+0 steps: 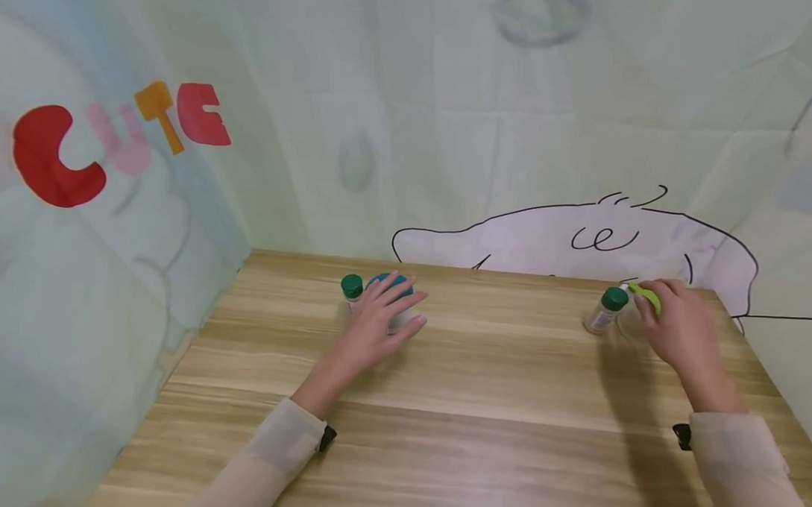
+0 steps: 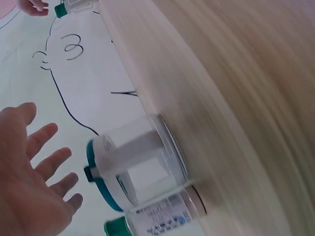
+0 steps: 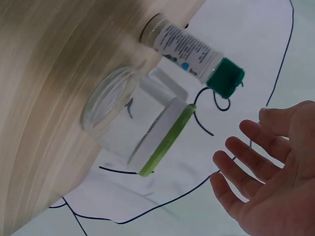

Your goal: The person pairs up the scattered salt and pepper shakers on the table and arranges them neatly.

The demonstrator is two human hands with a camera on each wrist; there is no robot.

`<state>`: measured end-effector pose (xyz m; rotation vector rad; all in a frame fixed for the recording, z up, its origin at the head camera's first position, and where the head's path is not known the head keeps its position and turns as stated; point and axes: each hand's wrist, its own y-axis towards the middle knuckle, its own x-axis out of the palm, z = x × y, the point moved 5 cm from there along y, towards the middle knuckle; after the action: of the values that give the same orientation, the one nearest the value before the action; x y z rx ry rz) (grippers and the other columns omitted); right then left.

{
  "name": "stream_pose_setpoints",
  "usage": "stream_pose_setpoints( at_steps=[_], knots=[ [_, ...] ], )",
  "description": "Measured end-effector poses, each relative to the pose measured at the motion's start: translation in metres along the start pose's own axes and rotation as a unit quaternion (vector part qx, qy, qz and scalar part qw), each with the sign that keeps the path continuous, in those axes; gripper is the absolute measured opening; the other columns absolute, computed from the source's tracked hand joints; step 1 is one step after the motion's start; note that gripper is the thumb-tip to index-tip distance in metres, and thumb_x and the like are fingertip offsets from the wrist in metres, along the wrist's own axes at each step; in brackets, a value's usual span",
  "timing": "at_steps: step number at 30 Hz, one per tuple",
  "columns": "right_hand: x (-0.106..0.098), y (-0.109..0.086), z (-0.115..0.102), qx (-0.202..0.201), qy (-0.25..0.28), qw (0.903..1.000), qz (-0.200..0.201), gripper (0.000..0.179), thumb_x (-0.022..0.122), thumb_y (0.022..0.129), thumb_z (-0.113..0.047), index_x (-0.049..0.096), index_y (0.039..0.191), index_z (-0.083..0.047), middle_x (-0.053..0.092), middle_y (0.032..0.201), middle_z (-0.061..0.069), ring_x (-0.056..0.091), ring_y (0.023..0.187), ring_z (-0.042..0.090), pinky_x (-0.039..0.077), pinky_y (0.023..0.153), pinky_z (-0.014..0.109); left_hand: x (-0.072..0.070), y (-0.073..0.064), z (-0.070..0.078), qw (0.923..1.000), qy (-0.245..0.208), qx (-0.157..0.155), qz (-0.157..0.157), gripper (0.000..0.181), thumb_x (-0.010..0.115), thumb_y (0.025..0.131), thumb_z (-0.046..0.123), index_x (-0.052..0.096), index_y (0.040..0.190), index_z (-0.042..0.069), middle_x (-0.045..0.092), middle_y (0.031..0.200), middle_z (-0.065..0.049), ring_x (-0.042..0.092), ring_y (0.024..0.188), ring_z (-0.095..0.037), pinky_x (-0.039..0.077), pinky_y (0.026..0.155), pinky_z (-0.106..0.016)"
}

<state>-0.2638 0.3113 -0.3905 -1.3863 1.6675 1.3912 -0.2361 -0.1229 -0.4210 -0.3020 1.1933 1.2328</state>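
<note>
My left hand [image 1: 375,328] hovers with spread fingers by a clear jar [image 2: 142,167] with a blue lid [image 1: 400,284]. A gap separates its fingertips from that lid in the left wrist view. Beside this jar stands a small labelled shaker bottle [image 2: 165,214] with a green cap [image 1: 353,285]. On the right side of the table, my right hand [image 1: 682,329] is held near a clear jar [image 3: 130,118] with a lime-green lid [image 3: 167,140]. Its fingers are loosely bent, hold nothing and stay apart from the lid. Another green-capped shaker bottle [image 3: 184,49] stands next to this jar.
Both pairs stand toward the far edge of the wood-grain table [image 1: 481,405]. Behind it hangs a printed cloth backdrop [image 1: 450,136] with a cartoon outline, and coloured letters show on the left side. A black strap piece [image 1: 683,436] shows at the right cuff.
</note>
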Motion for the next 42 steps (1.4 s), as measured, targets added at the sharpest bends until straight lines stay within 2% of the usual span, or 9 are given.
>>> stream_pose_setpoints(
  at_steps=[3,9,16,22,29,38,42],
  knots=[
    [0.003,0.004,0.011,0.023,-0.008,0.9991,-0.034,0.040,0.057,0.108,-0.014,0.054,0.138,0.012,0.048,0.141,0.041,0.044,0.128,0.062,0.037,0.104,0.077,0.007,0.005,0.011,1.0000,-0.002,0.002,-0.001,0.044,0.064,0.106,0.036,0.067,0.144,0.014,0.055,0.158,-0.014,0.035,0.157,-0.040,0.023,0.128,-0.065],
    [0.008,0.009,0.031,0.063,-0.014,0.9950,-0.077,0.050,0.056,0.108,-0.017,0.045,0.147,0.013,0.039,0.149,0.042,0.038,0.133,0.065,0.033,0.109,0.078,0.019,0.020,0.037,0.9987,-0.029,0.040,0.011,0.040,0.066,0.105,0.030,0.070,0.139,0.010,0.058,0.154,-0.017,0.040,0.153,-0.043,0.031,0.125,-0.064],
    [0.011,0.015,0.042,0.065,-0.014,0.9920,-0.107,0.053,0.057,0.108,-0.019,0.043,0.147,0.015,0.036,0.151,0.044,0.036,0.133,0.066,0.034,0.107,0.078,0.038,0.031,0.057,0.9977,-0.049,0.042,-0.022,0.038,0.064,0.106,0.032,0.069,0.140,0.015,0.053,0.159,-0.014,0.036,0.156,-0.039,0.032,0.124,-0.064],
    [0.014,0.014,0.048,0.065,-0.029,0.9896,-0.125,0.060,0.060,0.107,-0.026,0.043,0.146,0.016,0.038,0.150,0.043,0.039,0.132,0.065,0.038,0.104,0.076,0.050,0.034,0.066,0.9967,-0.053,0.047,-0.040,0.037,0.064,0.107,0.031,0.069,0.140,0.015,0.052,0.160,-0.013,0.036,0.156,-0.038,0.033,0.124,-0.062],
    [0.015,0.015,0.053,0.082,-0.028,0.9845,-0.152,0.065,0.055,0.109,-0.032,0.038,0.155,0.011,0.030,0.159,0.042,0.030,0.140,0.066,0.032,0.110,0.079,0.061,0.040,0.076,0.9957,-0.054,0.062,-0.043,0.037,0.064,0.107,0.029,0.069,0.140,0.015,0.054,0.159,-0.012,0.038,0.155,-0.037,0.032,0.126,-0.060],
    [0.018,0.012,0.053,0.075,-0.033,0.9852,-0.151,0.059,0.055,0.109,-0.027,0.044,0.147,0.015,0.039,0.151,0.044,0.042,0.131,0.064,0.042,0.102,0.075,0.076,0.051,0.091,0.9932,-0.052,0.088,-0.056,0.036,0.064,0.107,0.026,0.068,0.141,0.015,0.055,0.157,-0.011,0.041,0.153,-0.036,0.032,0.127,-0.055],
    [0.019,0.016,0.052,0.065,-0.033,0.9841,-0.162,0.057,0.054,0.109,-0.025,0.043,0.146,0.017,0.040,0.149,0.045,0.043,0.131,0.065,0.040,0.106,0.075,0.082,0.057,0.096,0.9930,-0.047,0.090,-0.060,0.035,0.065,0.106,0.024,0.069,0.140,0.015,0.057,0.156,-0.010,0.042,0.153,-0.034,0.032,0.127,-0.052]
  ],
)
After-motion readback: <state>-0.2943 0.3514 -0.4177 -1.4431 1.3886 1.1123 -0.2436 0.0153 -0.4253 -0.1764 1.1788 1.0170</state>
